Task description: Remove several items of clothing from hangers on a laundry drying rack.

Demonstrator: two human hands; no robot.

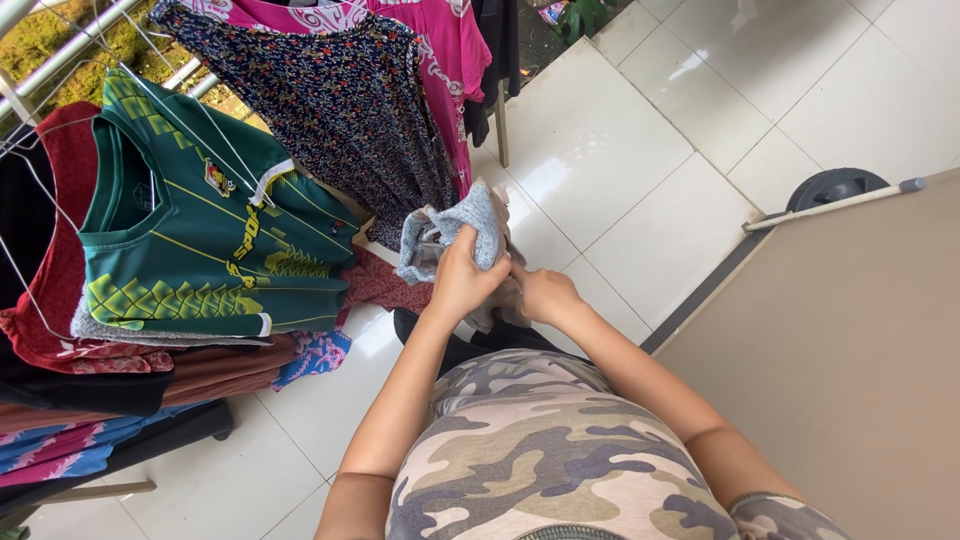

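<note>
Fingers of the left hand (462, 278) curled over the top of a small grey-blue knitted garment (470, 235), gripping its bunched fabric just above centre frame. Right hand (545, 293) closed low on the same cloth from the right, fingertips tucked underneath and mostly hidden, probably pinching a hem to keep the piece taut between both grips. Held up off the white tiled floor (620, 190), clear of the body, seemingly to keep it clean. Just left, a dark floral dress (340, 100) and pink garment (440, 50) hanging from a rack. Further left, a green sports jersey (200, 240) on a wire hanger over red and brown clothes. At lower centre, a camouflage shirt (540, 450). At right, a beige panel (850, 350) and a grey wheel (835, 187).
</note>
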